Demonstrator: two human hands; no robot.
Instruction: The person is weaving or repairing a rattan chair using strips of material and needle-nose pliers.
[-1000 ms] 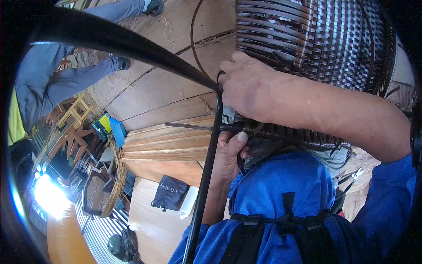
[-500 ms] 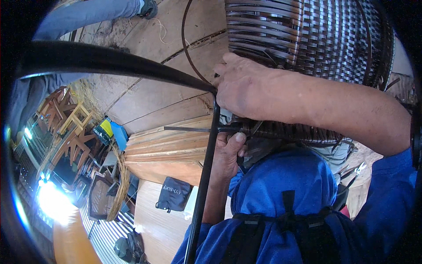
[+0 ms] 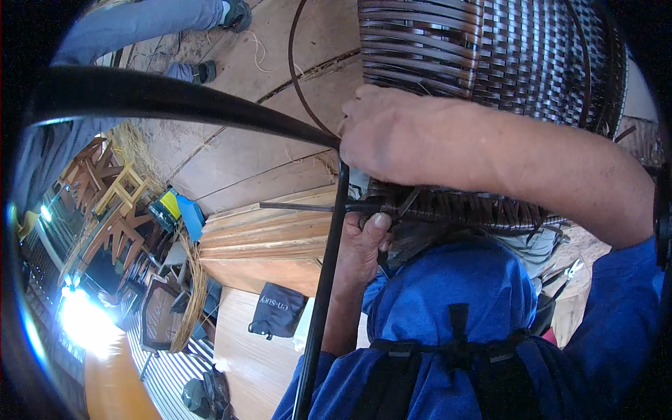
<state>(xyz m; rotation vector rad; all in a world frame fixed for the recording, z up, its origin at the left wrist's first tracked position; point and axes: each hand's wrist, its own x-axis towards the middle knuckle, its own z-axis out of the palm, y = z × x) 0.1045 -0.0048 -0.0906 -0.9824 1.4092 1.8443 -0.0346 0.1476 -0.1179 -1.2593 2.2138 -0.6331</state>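
A dark brown woven wicker piece [image 3: 518, 63], glossy and partly lined with long strands, fills the upper right, joined to a black tubular frame [image 3: 325, 280]. My right hand [image 3: 381, 133] reaches across from the right and is closed at the frame's corner, where a thin dark strand [image 3: 294, 63] curves up from its fingers. The fingertips are mostly hidden. Below it, my left hand [image 3: 364, 241] is closed round a short black crossbar [image 3: 360, 206], thumb on the near side. A flat dark strip [image 3: 297, 206] sticks out leftward beyond the frame.
Stacked wooden boards [image 3: 266, 224] lie left of the frame, by a black pouch [image 3: 278, 308]. Wooden stools [image 3: 122, 189] and a bundle of cane [image 3: 185, 301] stand farther left. Another person's leg [image 3: 140, 28] is at top left. Pliers [image 3: 570, 271] lie at right.
Both hands hold nearly the same places, with the right hand shifted very slightly. A second shoe has come into view at upper left.
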